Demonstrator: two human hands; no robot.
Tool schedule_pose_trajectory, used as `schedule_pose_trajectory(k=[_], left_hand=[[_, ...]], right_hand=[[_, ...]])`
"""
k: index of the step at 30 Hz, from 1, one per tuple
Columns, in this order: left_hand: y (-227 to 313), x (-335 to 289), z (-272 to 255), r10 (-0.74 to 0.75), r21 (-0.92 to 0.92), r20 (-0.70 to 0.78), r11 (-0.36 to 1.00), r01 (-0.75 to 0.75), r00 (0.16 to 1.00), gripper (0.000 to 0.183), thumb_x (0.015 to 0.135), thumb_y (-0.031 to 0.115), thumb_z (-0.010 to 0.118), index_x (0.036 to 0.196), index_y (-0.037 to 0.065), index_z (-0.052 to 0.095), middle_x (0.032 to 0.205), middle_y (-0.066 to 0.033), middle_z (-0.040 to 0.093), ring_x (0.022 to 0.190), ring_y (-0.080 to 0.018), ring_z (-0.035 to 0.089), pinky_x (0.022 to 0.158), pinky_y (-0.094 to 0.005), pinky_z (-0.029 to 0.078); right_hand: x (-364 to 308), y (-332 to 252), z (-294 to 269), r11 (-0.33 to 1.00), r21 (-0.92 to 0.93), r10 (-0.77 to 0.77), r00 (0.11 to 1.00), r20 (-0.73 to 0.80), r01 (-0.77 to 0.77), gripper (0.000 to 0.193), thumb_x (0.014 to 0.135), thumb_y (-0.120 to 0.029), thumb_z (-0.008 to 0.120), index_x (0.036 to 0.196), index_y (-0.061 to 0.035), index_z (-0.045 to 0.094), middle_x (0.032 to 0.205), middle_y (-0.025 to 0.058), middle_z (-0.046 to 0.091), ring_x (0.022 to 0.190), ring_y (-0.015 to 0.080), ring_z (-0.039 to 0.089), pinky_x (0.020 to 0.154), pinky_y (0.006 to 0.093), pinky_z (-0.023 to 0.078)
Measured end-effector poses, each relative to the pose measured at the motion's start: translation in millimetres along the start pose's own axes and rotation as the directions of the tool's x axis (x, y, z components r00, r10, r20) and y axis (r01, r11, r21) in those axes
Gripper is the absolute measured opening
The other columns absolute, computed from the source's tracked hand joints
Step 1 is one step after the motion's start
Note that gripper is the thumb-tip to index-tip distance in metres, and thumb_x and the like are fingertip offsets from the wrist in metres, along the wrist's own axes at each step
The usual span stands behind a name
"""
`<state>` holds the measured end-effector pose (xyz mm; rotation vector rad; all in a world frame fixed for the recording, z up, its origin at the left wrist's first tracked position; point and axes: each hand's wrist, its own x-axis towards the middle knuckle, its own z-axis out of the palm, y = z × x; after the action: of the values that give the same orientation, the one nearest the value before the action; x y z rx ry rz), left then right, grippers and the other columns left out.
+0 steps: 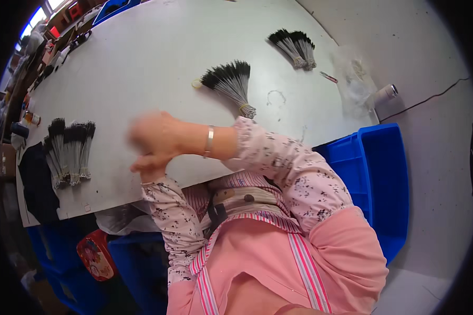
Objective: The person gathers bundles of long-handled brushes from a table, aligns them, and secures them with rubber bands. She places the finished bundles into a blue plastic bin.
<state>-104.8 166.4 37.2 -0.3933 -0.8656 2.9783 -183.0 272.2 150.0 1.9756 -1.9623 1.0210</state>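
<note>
At six o'clock, nearest, is the person's pink top. At seven o'clock from the hands, below the table's edge, a red box sits beside a blue crate; between three and four o'clock stands a blue bin.

Over the near part of the table, the left hand comes up from six o'clock and the right hand, with a silver bracelet at its wrist, reaches in from three. The two overlap, the right on the far side. Blur covers the fingers, so I cannot tell whether either grip is open or closed, or if it has anything in it.

At nine o'clock lie several bundles of grey sticks with black tips, by a dark cloth at eight. At two o'clock a fanned bundle lies near the right sleeve. Farther along two o'clock are more bundles, then a red-handled tool and a clear bag. A blue tray is farthest, toward twelve.
</note>
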Motion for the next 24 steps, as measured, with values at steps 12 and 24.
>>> schedule_pose_trajectory(k=[12,24], left_hand=[[-92.3,-22.1,-14.4,-0.133,0.211,0.224,0.974,0.086,0.966,0.026,0.090,0.015,0.056,0.115,0.009,0.052,0.107,-0.0065,0.056,0.099,-0.0186,0.054,0.090,-0.0355,0.046],[-96.9,-87.8,-61.1,0.125,0.809,0.129,0.560,-0.177,0.984,0.064,0.074,-0.001,0.062,0.132,0.006,0.039,0.097,-0.0118,0.059,0.084,-0.0257,0.060,0.076,-0.0379,0.051]], right_hand=[[-79.5,-26.9,-3.8,0.953,-0.213,-0.293,0.832,-0.471,0.215,0.021,0.070,-0.017,0.071,0.069,-0.0054,0.055,0.070,0.0059,0.054,0.068,0.0240,0.059,0.061,0.0378,0.052],[-122.4,-33.6,-42.4,0.955,0.292,0.176,0.888,-0.425,-0.050,0.045,0.076,-0.030,0.071,0.105,0.0031,0.059,0.103,0.0160,0.063,0.099,0.0338,0.060,0.089,0.0430,0.048]])
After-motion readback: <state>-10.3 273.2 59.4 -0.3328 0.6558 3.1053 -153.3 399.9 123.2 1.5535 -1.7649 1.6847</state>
